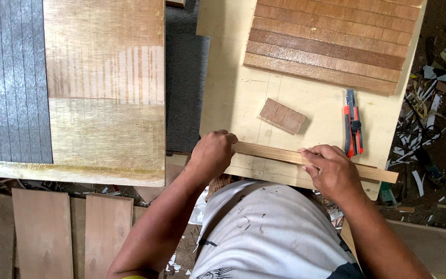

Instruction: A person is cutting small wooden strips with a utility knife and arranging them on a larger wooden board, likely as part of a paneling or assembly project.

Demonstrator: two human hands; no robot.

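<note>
The left hand (212, 154) is closing over one end of the thin wooden strip (269, 153). The right hand (331, 170) is pressing it flat on the pale board (233, 98), probably with curled fingers. Pressing evenly is helping it stay aligned. Beyond the right hand, an orange utility knife (353, 124) is lying.

Surface: pale plywood board (233, 98)
Far end: row of brown wood slats (331, 41), laid edge to edge
Middle: small brown wood offcut (282, 115)
Right: orange-and-black utility knife (353, 124)
Near edge: long thin wood strip (274, 154)
</note>
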